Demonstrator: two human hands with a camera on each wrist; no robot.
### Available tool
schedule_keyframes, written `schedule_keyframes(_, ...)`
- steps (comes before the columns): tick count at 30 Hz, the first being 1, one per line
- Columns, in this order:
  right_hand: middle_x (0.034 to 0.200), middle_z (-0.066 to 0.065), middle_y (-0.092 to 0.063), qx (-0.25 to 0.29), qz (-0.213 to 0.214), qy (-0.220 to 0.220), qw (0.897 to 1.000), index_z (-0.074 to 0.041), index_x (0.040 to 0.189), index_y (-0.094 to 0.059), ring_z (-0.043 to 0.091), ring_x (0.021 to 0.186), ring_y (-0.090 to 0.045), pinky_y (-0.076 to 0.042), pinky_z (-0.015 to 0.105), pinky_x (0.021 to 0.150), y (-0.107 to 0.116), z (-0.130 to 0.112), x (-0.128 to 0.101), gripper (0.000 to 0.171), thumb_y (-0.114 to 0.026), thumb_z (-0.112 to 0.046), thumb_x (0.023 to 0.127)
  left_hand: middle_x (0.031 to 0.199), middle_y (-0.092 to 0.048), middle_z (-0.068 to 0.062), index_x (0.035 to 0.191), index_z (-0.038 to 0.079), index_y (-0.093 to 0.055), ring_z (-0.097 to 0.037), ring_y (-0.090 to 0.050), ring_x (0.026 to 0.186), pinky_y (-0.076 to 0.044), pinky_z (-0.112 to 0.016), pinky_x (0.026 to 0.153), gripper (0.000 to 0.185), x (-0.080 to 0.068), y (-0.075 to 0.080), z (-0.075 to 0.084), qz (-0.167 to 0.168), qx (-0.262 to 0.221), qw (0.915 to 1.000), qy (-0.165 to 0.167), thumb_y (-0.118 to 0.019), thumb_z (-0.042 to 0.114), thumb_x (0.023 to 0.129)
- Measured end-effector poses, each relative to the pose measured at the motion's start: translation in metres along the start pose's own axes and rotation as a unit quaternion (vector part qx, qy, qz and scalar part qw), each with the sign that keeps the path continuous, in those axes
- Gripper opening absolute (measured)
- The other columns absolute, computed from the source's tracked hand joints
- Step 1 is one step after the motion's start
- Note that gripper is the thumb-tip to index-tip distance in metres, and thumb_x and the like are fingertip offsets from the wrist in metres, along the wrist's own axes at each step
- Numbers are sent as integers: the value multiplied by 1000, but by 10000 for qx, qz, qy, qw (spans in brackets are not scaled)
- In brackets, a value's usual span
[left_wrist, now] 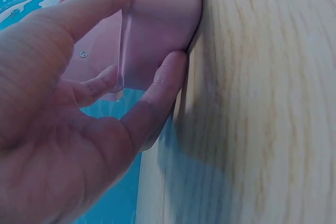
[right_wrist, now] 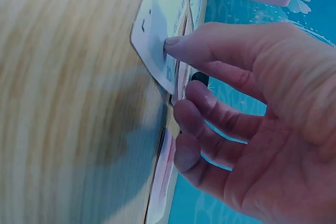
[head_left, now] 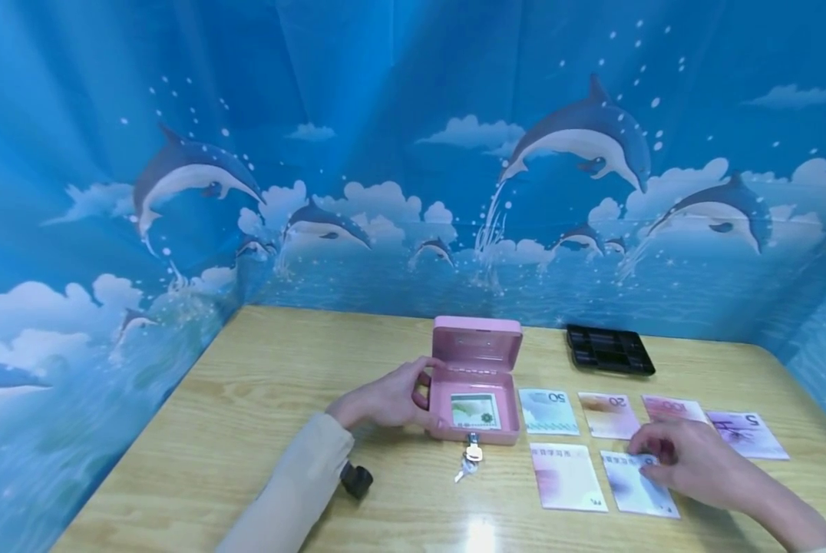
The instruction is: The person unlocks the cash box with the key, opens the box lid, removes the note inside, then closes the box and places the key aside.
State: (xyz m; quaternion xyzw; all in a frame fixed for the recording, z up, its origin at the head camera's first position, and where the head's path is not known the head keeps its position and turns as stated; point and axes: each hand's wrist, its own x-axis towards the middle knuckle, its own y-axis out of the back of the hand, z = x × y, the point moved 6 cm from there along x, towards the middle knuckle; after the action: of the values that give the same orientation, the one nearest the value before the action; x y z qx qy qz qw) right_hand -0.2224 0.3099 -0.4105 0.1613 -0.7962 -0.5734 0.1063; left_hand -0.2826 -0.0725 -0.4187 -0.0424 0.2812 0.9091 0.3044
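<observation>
A pink cash box stands with its lid raised and a green banknote inside. My left hand holds its left side, thumb at the front and fingers toward the lid; in the left wrist view, fingertips rest along the pink wall. A small padlock with keys hangs at the box's front. My right hand is over a pale blue-violet banknote in the front row. In the right wrist view, the thumb touches that note's face while the other fingers stay apart from the thumb, loosely bent.
Behind lies a row of banknotes: a 50, a 20, a 100 and a 5. A pinkish note lies in front. A black compartment tray sits near the dolphin backdrop.
</observation>
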Motion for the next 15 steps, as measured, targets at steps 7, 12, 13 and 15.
schedule_keyframes(7,75,-15,-51,117,207,278,9993,-24,91,-73,-6,69,-39,-36,20,58,2,-2,-2,26,-87,-11,74,128,-59,-8,154,21,-36,-18,-65,105,-57,-39,100,93,0,0,0,35,52,10000,15,-89,20,78)
schedule_keyframes(12,75,-17,-52,254,474,564,9970,-22,93,-74,-8,69,-42,-39,19,56,11,-12,0,27,-80,-1,77,127,-59,-7,154,21,-37,-18,-65,105,-56,-40,101,93,0,0,0,64,54,10000,51,-89,20,77)
schedule_keyframes(13,75,-18,-53,289,523,586,9965,-22,94,-74,-8,69,-44,-40,19,56,13,-15,1,27,-79,-1,78,128,-58,-7,154,22,-37,-18,-65,105,-56,-40,101,93,0,0,-1,69,49,9999,59,-90,20,77)
schedule_keyframes(15,76,-19,-56,342,571,550,9963,-23,96,-74,-8,70,-46,-42,19,56,17,-21,3,23,-78,-4,82,128,-58,-7,154,21,-36,-18,-65,105,-56,-40,101,94,0,0,-1,74,42,9999,70,-90,21,77)
